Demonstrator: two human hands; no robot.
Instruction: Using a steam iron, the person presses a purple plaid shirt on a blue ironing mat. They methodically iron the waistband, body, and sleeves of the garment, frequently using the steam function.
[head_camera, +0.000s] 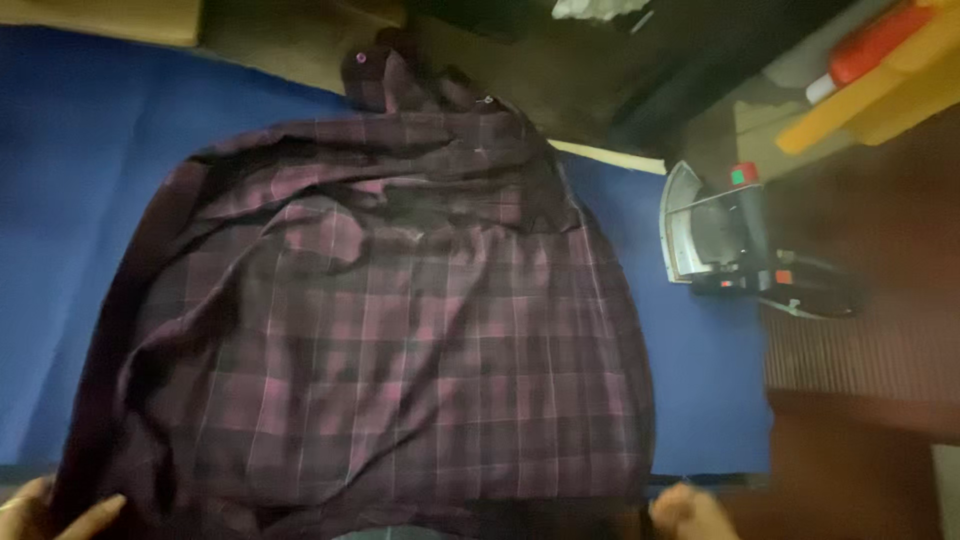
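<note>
Your left hand (45, 510) sits at the bottom-left corner of the view, only partly in frame, with the fingers (95, 515) stretched out and pointing toward the right, lying low and fairly flat. Your right hand (690, 512) shows at the bottom edge, right of centre, as a rounded shape of knuckles or bent fingers (the blur makes it hard to tell which). Both hands are held well apart from each other, at about the same height in the view. Neither wrist nor forearm is visible, since the frame cuts them off. Whether either hand is actually gripping something cannot be told from here.
</note>
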